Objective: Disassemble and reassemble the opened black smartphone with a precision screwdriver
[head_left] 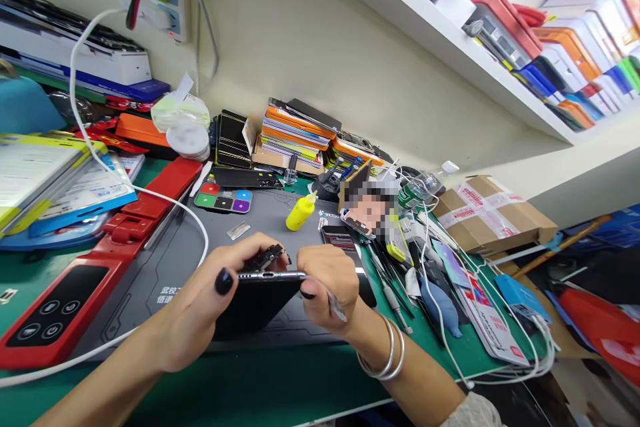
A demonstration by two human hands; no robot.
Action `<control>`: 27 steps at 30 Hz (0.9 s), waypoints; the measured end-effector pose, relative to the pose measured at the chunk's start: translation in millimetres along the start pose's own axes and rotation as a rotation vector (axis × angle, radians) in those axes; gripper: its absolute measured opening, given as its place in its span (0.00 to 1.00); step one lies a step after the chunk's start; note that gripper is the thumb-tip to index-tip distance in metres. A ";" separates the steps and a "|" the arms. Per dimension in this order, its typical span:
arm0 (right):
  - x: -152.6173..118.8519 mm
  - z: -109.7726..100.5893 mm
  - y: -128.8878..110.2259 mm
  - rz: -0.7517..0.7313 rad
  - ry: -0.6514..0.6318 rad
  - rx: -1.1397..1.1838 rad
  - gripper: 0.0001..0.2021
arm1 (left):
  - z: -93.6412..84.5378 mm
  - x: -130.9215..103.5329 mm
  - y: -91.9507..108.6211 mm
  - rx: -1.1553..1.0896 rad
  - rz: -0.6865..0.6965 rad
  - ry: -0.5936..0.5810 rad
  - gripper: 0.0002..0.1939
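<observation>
A dark phone [257, 303] is held above the grey work mat [200, 240], its bottom edge with the charging port facing up toward me. My left hand [200, 293] grips the phone's left side, thumb on the near edge, with a small dark part [269, 257] by its fingers. On the phone's right corner, my right hand [330, 280] is closed, its thumb against the edge. A thin, clear-looking piece [336, 307] sticks out of that hand. Beyond the hands a yellow bottle [300, 211] stands on the mat.
A long red device [125, 247] lies at the left, crossed by a white cable [193, 203]. Stacked boxes [295, 133] stand at the back. Tweezers and screwdrivers [390, 287], a blue blower [440, 303] and a taped carton [493, 213] are at the right. A shelf [450, 47] hangs above.
</observation>
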State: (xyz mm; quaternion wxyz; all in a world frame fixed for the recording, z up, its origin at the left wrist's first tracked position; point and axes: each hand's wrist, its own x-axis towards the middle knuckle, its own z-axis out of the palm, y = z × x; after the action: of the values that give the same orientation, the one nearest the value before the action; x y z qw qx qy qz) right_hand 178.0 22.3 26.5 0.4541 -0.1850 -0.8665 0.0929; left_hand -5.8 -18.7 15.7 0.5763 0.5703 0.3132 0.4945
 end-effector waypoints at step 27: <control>77.0 -75.2 -33.2 0.555 -1.094 0.045 0.16 | 22.8 15.1 36.8 0.181 -0.070 0.332 0.15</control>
State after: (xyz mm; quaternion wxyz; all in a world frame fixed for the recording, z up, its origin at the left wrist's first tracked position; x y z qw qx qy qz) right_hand 192.0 22.6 138.3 -0.0940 -0.3196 -0.8912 0.3078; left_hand 12.2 -17.8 57.9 0.4800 0.5190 0.4670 0.5311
